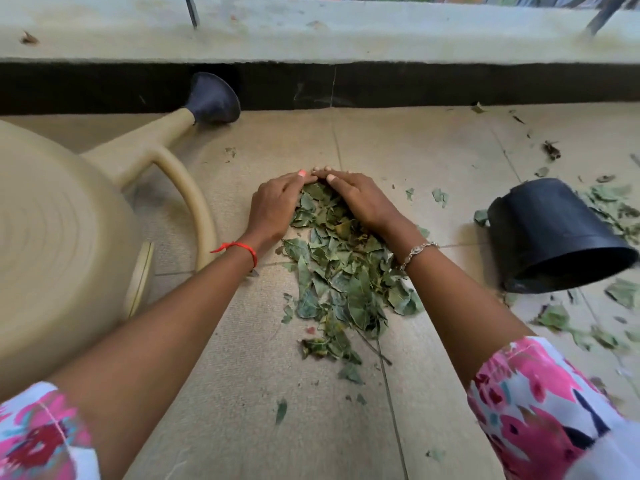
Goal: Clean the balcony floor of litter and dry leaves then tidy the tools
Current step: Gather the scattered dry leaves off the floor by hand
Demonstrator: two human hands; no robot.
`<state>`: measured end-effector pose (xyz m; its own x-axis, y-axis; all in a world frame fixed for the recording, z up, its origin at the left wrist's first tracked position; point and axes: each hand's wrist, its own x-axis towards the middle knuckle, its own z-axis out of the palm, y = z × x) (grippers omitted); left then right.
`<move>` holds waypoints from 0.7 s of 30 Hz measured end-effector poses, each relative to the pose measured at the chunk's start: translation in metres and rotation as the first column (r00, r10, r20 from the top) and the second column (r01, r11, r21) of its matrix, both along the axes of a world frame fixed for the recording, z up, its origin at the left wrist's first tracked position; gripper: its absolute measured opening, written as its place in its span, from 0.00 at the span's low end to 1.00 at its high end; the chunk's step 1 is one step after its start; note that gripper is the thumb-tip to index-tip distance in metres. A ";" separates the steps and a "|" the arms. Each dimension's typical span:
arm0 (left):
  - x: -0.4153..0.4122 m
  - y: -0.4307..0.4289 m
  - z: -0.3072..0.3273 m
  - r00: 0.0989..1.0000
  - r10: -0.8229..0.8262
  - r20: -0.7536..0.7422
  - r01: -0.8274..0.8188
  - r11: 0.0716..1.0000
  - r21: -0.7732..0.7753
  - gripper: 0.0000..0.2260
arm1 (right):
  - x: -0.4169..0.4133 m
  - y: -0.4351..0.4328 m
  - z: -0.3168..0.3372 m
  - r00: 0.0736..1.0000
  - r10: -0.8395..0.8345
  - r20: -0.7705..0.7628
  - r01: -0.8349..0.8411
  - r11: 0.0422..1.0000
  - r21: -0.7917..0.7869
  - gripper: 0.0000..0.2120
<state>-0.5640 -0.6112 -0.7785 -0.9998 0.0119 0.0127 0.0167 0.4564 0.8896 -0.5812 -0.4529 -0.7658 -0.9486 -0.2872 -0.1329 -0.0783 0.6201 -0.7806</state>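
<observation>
I'm mid-gather, my left hand and right hand, each grip released, cupping the far end of the dry leaf pile at centre frame, which I judge needs scooping into the tipped black pot at right.

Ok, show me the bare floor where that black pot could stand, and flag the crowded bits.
Barest: floor beyond the leaf pile up to the dark kerb, right of the watering can spout. Near tile this side of the pile has only stray leaves. Crowded: around the black pot, scattered leaves beside it.
</observation>
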 end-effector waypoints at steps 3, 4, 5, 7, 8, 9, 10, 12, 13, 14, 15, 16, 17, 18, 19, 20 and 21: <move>0.020 0.000 0.000 1.000 -0.020 0.000 0.020 0.998 0.062 0.22 | 0.028 0.001 0.013 0.999 0.002 0.044 -0.004 0.998 0.058 0.18; 0.027 0.000 -0.001 0.999 -0.037 -0.004 0.037 0.997 0.074 0.21 | 0.036 0.004 0.018 0.998 0.017 0.067 -0.023 0.995 0.095 0.18; 0.034 -0.002 -0.004 0.998 -0.067 -0.008 0.068 0.994 0.081 0.21 | 0.045 0.007 0.022 0.997 0.026 0.073 -0.035 0.992 0.124 0.18; 0.045 -0.004 -0.008 0.987 -0.155 -0.037 0.158 0.984 0.080 0.22 | 0.055 0.018 0.028 1.000 -0.025 -0.001 0.025 0.994 0.109 0.22; 0.048 -0.005 -0.009 0.980 -0.190 -0.054 0.193 0.978 0.078 0.23 | 0.057 0.027 0.029 0.992 -0.108 -0.063 0.113 0.991 0.078 0.23; 0.048 -0.006 -0.009 0.976 -0.209 -0.064 0.214 0.974 0.076 0.25 | 0.056 0.038 0.028 0.967 -0.215 -0.137 0.224 0.973 0.058 0.22; 0.047 -0.006 -0.009 0.974 -0.217 -0.065 0.222 0.972 0.072 0.26 | 0.054 0.050 0.026 0.926 -0.317 -0.206 0.334 0.941 0.052 0.22; 0.047 -0.006 -0.008 0.970 -0.230 -0.072 0.233 0.972 0.037 0.29 | 0.049 0.072 0.017 0.860 -0.451 -0.240 0.487 0.865 0.119 0.24; 0.047 -0.006 -0.009 0.968 -0.238 -0.076 0.240 0.970 0.021 0.30 | 0.047 0.080 0.010 0.851 -0.482 -0.209 0.517 0.837 0.177 0.26; 0.046 -0.006 -0.009 0.967 -0.243 -0.080 0.245 0.969 0.013 0.30 | 0.045 0.084 0.004 0.853 -0.492 -0.173 0.520 0.822 0.231 0.29; 0.046 -0.006 -0.009 0.966 -0.246 -0.082 0.248 0.969 0.009 0.30 | 0.044 0.086 -0.005 0.864 -0.479 -0.154 0.503 0.817 0.283 0.30; 0.046 -0.006 -0.009 0.965 -0.247 -0.081 0.249 0.969 0.005 0.30 | 0.043 0.084 -0.011 0.884 -0.439 -0.159 0.466 0.818 0.337 0.30; 0.045 -0.006 -0.010 0.965 -0.249 -0.081 0.250 0.968 -0.001 0.30 | 0.042 0.081 -0.016 0.907 -0.382 -0.175 0.420 0.823 0.382 0.30; 0.044 -0.006 -0.010 0.965 -0.251 -0.082 0.251 0.968 -0.011 0.29 | 0.041 0.075 -0.018 0.927 -0.325 -0.189 0.375 0.837 0.398 0.31; 0.043 -0.006 -0.011 0.964 -0.253 -0.087 0.252 0.967 -0.027 0.29 | 0.041 0.070 -0.018 0.939 -0.280 -0.200 0.338 0.860 0.382 0.31; 0.043 -0.006 -0.011 0.962 -0.257 -0.093 0.254 0.966 -0.044 0.29 | 0.043 0.065 -0.015 0.948 -0.243 -0.206 0.302 0.888 0.346 0.32; 0.043 -0.006 -0.012 0.960 -0.263 -0.098 0.258 0.964 -0.058 0.30 | 0.047 0.061 -0.013 0.958 -0.210 -0.197 0.263 0.916 0.304 0.33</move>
